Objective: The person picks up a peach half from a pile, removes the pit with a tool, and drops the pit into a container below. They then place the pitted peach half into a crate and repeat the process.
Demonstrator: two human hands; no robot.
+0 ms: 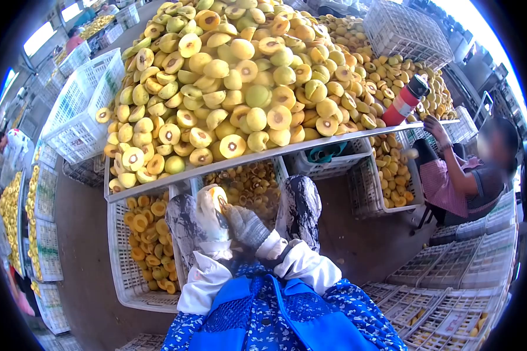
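Pale, soiled fabric gloves the left hand (212, 217), which cups one cut yellow peach half (219, 195) from beneath, fingers curled around it. The right hand (247, 226), in grey knit, is bunched at the fruit's near edge — whether it pinches a tool, I cannot tell. The peach half sits between the knees, above a crate of fruit pieces (282, 170).

To work it well, the left palm should cradle the fruit firmly without squashing it, cut face up, while the right hand makes short, controlled movements — left fingertips clear of its path.

Counted: two gloved hands; one peach half held; one red bottle (400, 106) with a black lid, leaning on the table (263, 154); one white crate (407, 32) amid the heap, another (76, 138) at its left; under or beside the table, four near crates, three holding fruit and one a green item (327, 153). One other person (480, 184) sits at right. The heaped peach halves are too many to count.
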